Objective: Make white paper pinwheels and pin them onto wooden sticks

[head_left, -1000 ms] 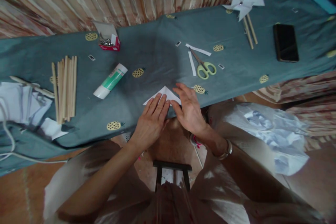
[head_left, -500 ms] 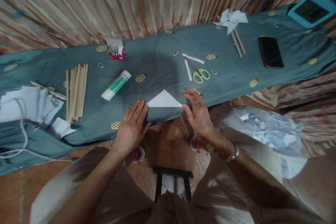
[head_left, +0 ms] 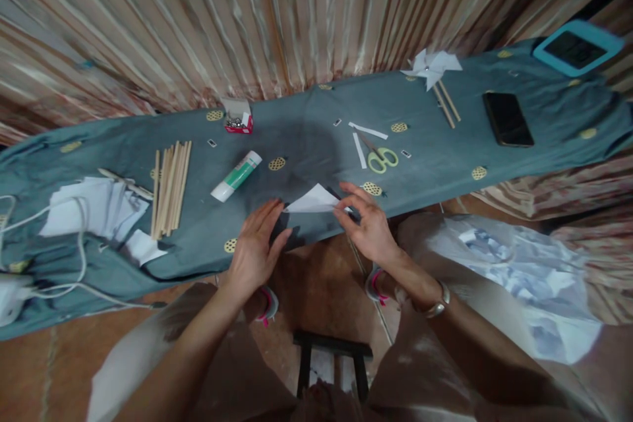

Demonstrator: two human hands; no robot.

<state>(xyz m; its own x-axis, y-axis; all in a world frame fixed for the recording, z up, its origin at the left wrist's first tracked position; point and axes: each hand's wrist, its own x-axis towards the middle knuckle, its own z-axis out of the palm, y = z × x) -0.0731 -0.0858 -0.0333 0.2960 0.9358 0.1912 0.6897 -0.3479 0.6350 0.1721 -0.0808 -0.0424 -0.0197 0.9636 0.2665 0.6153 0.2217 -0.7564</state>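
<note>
A white paper folded into a triangle lies near the front edge of the cloth-covered table, its peak pointing away from me. My right hand pinches its right corner between thumb and fingers, and that corner is slightly raised. Beside the left corner, my left hand rests with its fingers stretched out and thumb apart, the fingertips at the paper's tip. Beyond the paper lie scissors with green handles and two thin paper strips. A green and white glue stick lies to the left.
Farther left are a bundle of wooden sticks, fanned white papers, a white cable and a small red box of metal pins. On the right are a paper pinwheel, a phone and a blue-framed device.
My right hand has closed on the triangle's right corner and lifted it a little. My left hand stays at the left corner. The whole view has shifted slightly.
</note>
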